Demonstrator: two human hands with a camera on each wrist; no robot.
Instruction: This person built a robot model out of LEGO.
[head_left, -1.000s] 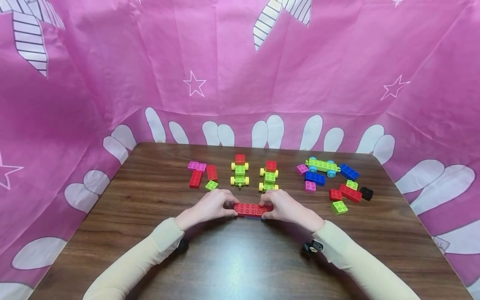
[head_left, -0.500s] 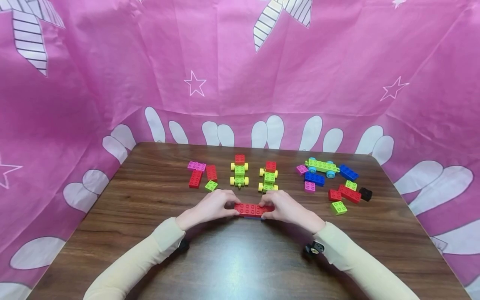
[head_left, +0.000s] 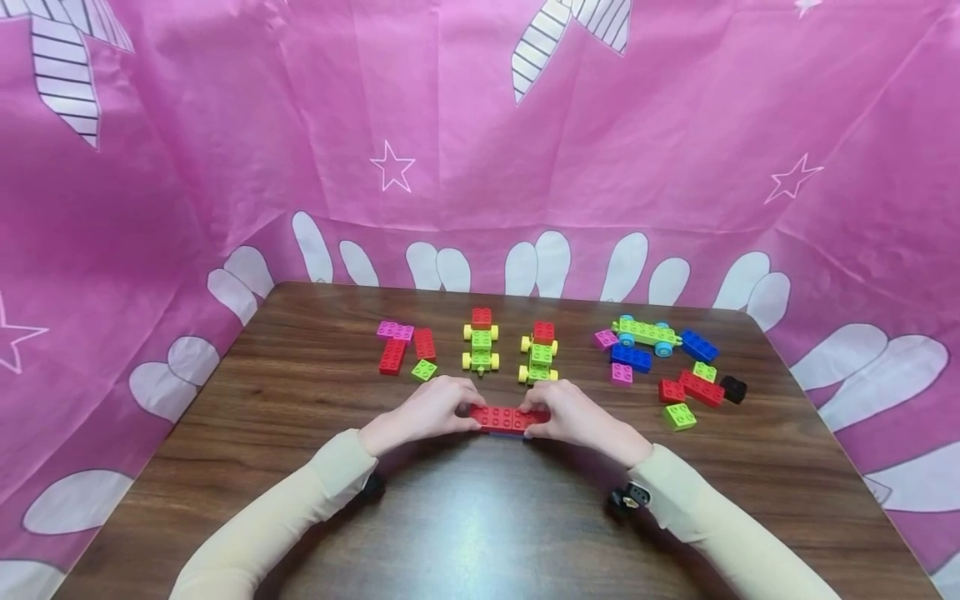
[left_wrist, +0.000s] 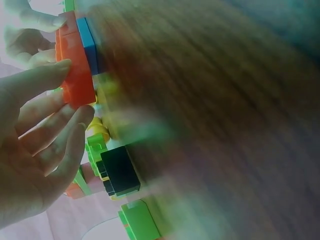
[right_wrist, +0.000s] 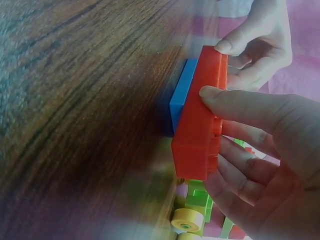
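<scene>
On the desk (head_left: 300, 400), a long block assembly (head_left: 508, 418) lay crosswise near the middle, a second block (right_wrist: 181, 98) fixed beneath it against the desk. The left hand (head_left: 420, 414) held its left end and the right hand (head_left: 573, 417) its right end, fingers (right_wrist: 235, 107) over the top. Just behind the hands stood two small wheeled builds (head_left: 481, 350) side by side, pointing away. Left of them lay a small cluster of loose blocks (head_left: 405, 350). Well to the right sat a flat wheeled chassis (head_left: 645, 332), with a scatter of loose blocks (head_left: 690, 387) before and beside it. A draped cloth (head_left: 480, 150) rose behind and on both sides.
</scene>
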